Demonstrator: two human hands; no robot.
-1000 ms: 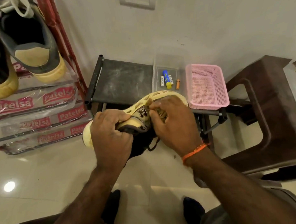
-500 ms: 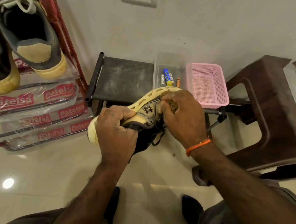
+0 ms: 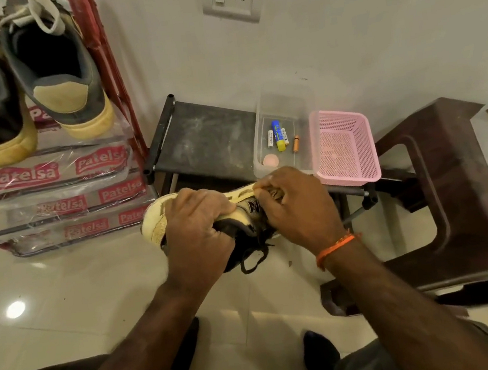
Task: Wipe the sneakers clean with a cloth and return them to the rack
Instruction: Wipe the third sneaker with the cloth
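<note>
The left hand [image 3: 194, 233] wraps its fingers round the heel end of a sneaker [image 3: 240, 213] turned sole-up and held in the air over the tiled floor [image 3: 65, 301], just in front of a low dark stool [image 3: 208, 133]. The right hand [image 3: 296, 205] has its grip curled onto a brownish cloth [image 3: 275, 194], pressing it against the sneaker's side near the yellowed sole. A black lace [image 3: 254, 261] dangles beneath. On the red rack [image 3: 100, 48] at the left two other sneakers [image 3: 62, 84] stand heel-out. A clear box [image 3: 284, 136] with batteries and a pink basket [image 3: 344, 146] sit on the stool
</note>
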